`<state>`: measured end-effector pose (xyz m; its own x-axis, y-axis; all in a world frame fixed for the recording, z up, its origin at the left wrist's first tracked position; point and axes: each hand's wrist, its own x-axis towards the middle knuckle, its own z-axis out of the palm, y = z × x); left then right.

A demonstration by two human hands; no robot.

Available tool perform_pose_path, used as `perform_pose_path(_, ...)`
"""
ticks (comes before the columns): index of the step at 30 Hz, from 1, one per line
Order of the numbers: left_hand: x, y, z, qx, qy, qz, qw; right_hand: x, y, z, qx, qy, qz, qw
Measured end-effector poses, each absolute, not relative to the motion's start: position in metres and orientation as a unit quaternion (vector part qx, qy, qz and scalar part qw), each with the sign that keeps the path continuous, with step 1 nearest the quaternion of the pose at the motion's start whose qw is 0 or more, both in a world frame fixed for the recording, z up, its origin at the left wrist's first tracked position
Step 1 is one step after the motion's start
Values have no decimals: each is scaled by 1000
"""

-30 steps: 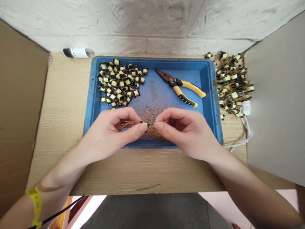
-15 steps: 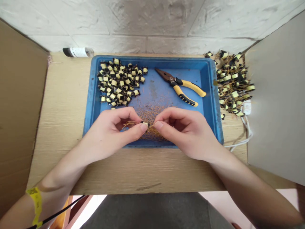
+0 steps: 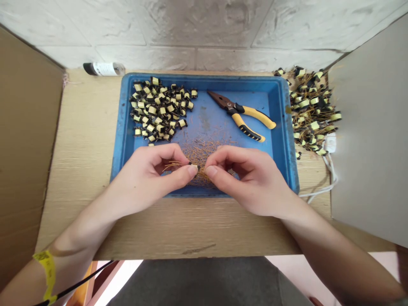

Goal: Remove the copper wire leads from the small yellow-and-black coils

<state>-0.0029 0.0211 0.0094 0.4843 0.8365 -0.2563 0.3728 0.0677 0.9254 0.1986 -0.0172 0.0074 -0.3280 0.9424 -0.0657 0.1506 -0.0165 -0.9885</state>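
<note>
Between the thumb and fingers of my left hand [image 3: 159, 176] is a small transformer [image 3: 194, 167] with a black bobbin and pale yellow tape. Thin copper-coloured wires [image 3: 172, 165] stick out from it to the left. My right hand [image 3: 245, 176] is pinched closed just right of the transformer; whatever its fingertips grip is too small to make out. Both hands are over the front of a blue tray [image 3: 204, 194]. Beneath them lies a tangle of wire scraps [image 3: 204, 151].
Inside the tray, a heap of transformers [image 3: 162, 109] lies at left and yellow-black pliers [image 3: 237, 111] at right. More wired transformers [image 3: 314, 112] are piled right of the tray, by a white cable [image 3: 333, 174]. A bottle [image 3: 104, 69] lies back left. Cardboard [image 3: 25, 148] stands at left.
My right fingertips have shifted very slightly left and down, closer to the transformer. The left hand keeps its hold in nearly the same spot.
</note>
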Motion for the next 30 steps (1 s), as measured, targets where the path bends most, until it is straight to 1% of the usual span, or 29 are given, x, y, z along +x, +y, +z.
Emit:
perform_pose_path(10, -3, 17, 13, 640, 455, 168, 596, 201, -17, 4, -444, -664, 485, 356)
perform_pose_path(17, 1, 21, 18, 625, 465, 174, 603, 201, -17, 2, -432, -684, 452, 375)
perform_pose_path(23, -1, 19, 19, 588, 467, 185, 634, 201, -17, 2, -423, -703, 425, 382)
perform_pose_path(30, 3, 21, 20, 575, 462, 204, 644, 201, -18, 3, -431, -699, 425, 381)
